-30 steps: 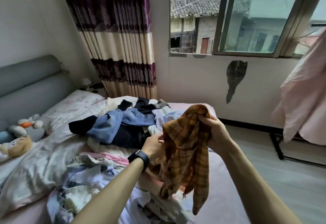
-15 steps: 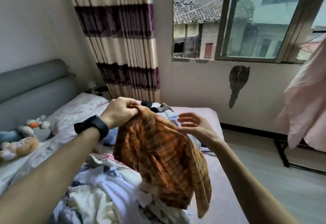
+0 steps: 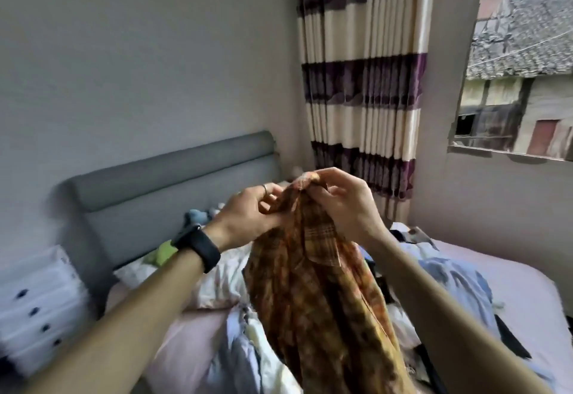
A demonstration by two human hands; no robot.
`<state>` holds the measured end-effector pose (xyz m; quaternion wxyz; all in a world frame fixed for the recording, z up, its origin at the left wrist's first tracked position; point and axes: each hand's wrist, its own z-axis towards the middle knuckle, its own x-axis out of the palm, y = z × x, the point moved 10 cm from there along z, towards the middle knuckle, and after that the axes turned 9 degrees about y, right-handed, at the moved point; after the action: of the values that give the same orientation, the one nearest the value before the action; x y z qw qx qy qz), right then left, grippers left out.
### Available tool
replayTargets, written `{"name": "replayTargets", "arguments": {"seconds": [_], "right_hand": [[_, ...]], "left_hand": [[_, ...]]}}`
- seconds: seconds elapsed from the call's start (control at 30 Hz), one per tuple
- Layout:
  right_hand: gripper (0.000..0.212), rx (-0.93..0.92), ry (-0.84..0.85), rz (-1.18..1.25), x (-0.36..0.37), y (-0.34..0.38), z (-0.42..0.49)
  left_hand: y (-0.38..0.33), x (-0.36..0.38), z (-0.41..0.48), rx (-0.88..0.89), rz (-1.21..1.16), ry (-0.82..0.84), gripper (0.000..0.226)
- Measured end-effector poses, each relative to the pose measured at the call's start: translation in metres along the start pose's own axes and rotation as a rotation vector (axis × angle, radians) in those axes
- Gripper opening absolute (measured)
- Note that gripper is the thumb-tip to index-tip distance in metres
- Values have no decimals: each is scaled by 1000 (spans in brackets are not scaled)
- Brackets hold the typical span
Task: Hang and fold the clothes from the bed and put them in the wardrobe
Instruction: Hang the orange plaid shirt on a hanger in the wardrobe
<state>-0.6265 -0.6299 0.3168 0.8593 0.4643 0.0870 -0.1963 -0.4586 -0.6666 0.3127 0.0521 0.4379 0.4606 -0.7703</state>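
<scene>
An orange-brown plaid shirt (image 3: 322, 294) hangs in front of me, its collar showing near the top. My left hand (image 3: 248, 217), with a black watch on the wrist and a ring, grips the shirt's top edge from the left. My right hand (image 3: 341, 204) pinches the bunched top of the shirt at its highest point. Below and behind the shirt lies a heap of clothes (image 3: 452, 285) on the bed (image 3: 527, 288), blue, white and dark pieces mixed together. The wardrobe is out of view.
A grey padded headboard (image 3: 161, 182) runs behind the bed, with a pillow (image 3: 217, 282) and soft toys (image 3: 195, 217) near it. A white drawer unit (image 3: 37, 306) stands at the left. A striped curtain (image 3: 362, 68) hangs beside the open window (image 3: 524, 89).
Both hands have lifted the shirt higher and come together at its top. My right hand, open half a second ago, now pinches the cloth. The view has swung left and up.
</scene>
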Motion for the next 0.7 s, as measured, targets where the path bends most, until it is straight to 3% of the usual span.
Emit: {"name": "replayTargets", "arguments": {"seconds": [0.07,0.2,0.4,0.7], "right_hand": [[12,-28,67,24,30,21,14],[16,-107,189,20,85,59,32],[16,-209,419,172,192,112,35],[6,-345,828,567,373,236,-13]], "left_hand": [[24,-21,-37,-54,116,-104,11],[60,-90,-116,-193,127,-286,5],[61,-186,-236,-335,98,-416,8],[21,-247,-454,-913,361,-684,39]]}}
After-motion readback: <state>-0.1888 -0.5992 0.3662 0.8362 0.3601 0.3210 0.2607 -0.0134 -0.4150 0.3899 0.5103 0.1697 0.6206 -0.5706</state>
